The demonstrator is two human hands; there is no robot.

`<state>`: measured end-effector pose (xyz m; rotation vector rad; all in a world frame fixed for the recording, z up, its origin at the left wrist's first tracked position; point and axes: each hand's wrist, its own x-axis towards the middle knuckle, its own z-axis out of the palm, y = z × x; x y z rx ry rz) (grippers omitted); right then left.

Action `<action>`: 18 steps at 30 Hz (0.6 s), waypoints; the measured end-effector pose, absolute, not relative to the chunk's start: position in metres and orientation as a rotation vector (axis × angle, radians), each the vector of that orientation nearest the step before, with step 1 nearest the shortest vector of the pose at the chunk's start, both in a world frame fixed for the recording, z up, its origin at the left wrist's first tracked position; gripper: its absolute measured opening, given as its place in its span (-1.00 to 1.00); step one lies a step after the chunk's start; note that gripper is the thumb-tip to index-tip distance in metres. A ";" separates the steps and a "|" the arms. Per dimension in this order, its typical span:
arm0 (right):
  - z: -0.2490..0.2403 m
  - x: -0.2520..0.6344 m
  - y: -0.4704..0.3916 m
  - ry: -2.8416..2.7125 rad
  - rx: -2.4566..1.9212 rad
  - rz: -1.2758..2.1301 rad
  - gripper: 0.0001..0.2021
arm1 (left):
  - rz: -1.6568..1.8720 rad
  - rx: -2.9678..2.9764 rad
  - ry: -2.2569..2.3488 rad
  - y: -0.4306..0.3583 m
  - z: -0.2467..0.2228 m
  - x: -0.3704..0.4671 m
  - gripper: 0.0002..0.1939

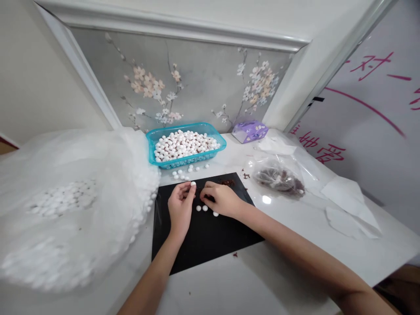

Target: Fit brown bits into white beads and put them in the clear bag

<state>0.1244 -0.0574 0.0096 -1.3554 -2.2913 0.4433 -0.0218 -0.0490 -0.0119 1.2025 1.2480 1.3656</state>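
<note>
My left hand pinches a small white ball between thumb and fingertips, over a black mat. Close beside it, my right hand has its fingers curled and drawn together; what they hold, if anything, is hidden. Just below the right fingers, a few loose white balls lie on the mat. A little heap of dark red bits sits at the mat's far edge, behind the right hand.
Behind the mat stands a blue plastic basket full of white balls, several more lying before it. A large bag of white balls fills the left. To the right are a clear bag of dark bits, a purple tissue pack and white paper.
</note>
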 end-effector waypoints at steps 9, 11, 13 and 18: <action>0.023 0.118 -0.055 -1.820 -1.297 0.349 -0.88 | 1.234 1.130 1.088 -0.053 -0.002 -0.019 -0.71; 0.024 0.117 -0.054 -1.808 -1.280 0.342 -0.88 | 1.194 1.107 1.057 -0.053 0.000 -0.020 -0.71; 0.024 0.117 -0.053 -1.837 -1.271 0.339 -0.89 | 1.193 1.076 1.049 -0.052 0.000 -0.021 -0.72; 0.022 0.118 -0.053 -1.878 -1.262 0.322 -0.88 | 1.253 1.035 1.049 -0.049 -0.002 -0.023 -0.76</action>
